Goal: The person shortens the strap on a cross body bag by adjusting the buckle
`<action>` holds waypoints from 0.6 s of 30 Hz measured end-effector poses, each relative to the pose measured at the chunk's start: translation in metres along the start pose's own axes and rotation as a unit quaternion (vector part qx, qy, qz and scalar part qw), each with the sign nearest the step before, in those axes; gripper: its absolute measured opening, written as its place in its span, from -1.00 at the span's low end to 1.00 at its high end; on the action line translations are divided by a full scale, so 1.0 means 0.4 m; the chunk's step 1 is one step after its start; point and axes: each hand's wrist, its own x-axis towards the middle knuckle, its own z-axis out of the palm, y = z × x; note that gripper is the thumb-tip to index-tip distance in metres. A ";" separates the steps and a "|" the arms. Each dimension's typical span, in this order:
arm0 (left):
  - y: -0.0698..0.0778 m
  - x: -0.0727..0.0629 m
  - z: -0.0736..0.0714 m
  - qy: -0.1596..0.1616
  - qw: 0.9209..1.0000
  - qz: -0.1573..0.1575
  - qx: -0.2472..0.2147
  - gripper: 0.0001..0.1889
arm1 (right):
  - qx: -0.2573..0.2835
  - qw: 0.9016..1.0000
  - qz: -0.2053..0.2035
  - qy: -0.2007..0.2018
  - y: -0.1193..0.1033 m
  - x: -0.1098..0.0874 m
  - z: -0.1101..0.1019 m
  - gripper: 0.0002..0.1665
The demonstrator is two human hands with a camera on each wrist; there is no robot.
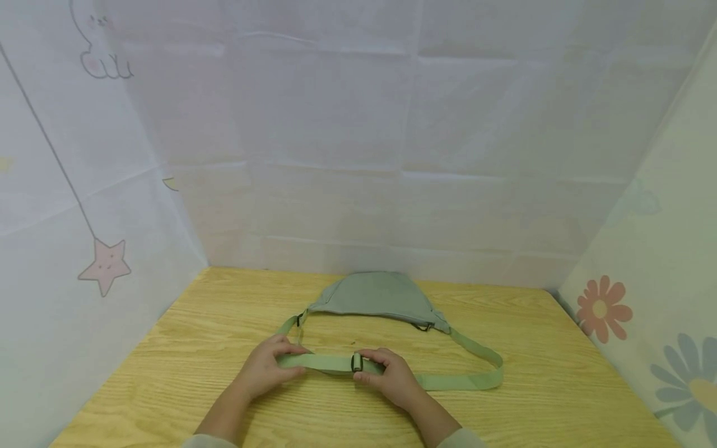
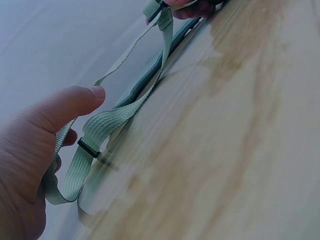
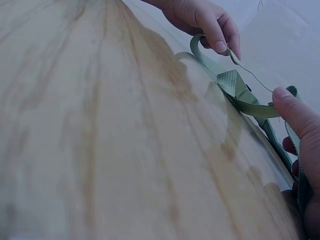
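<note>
A grey-green waist bag [image 1: 375, 295] lies at the back of the table, its light green webbing strap [image 1: 330, 363] looping toward me. My left hand [image 1: 269, 367] pinches the strap between thumb and fingers, left of the middle. On the other side, my right hand [image 1: 389, 376] grips the strap right beside a black slide buckle [image 1: 353, 363]. The stretch between both hands is held fairly straight, slightly above the wood. Another black buckle [image 2: 88, 148] sits on the strap near the bag's left end. In the right wrist view, the right thumb [image 3: 295, 112] presses on the strap.
The wooden table [image 1: 532, 348] runs back to a pale cloth wall [image 1: 336, 155]. Patterned cloth also stands at both sides, with a pink star [image 1: 105, 266] at left and a red flower [image 1: 605, 309] at right. Loose strap [image 1: 465, 382] curves around on the right.
</note>
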 end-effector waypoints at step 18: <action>0.002 -0.001 -0.002 -0.001 1.000 0.012 0.015 -0.67 | 0.007 1.000 0.004 -0.006 0.000 0.001 0.000 -0.37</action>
